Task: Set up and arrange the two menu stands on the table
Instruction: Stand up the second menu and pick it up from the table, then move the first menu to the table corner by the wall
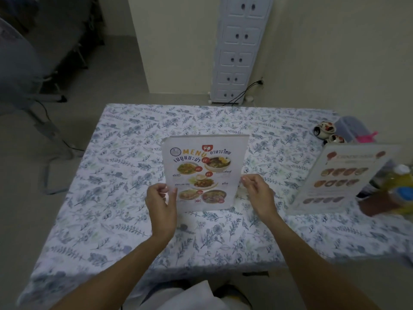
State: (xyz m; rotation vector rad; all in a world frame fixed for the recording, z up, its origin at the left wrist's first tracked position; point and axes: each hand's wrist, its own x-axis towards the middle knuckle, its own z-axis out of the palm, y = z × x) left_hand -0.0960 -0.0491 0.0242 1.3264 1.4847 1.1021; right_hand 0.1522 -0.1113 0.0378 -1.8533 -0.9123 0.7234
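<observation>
A person is standing a menu stand (204,173) upright near the middle of the worktop (116,166), its printed face turned toward the camera. The left hand (161,203) is pinching the stand's lower left edge, thumb in front and fingers curled behind. The right hand (257,192) is sitting at the lower right edge with fingers curled close together; whether they are actually gripping the sheet cannot be told. A second menu stand (342,177) is standing tilted near the worktop's right edge, well apart from the first, its print blurred. Behind it, at the far right corner, small painted ceramic jars (325,130) are sitting beside a clear plastic container (353,126). A yellow bottle (400,182) is showing just beyond the right edge.
</observation>
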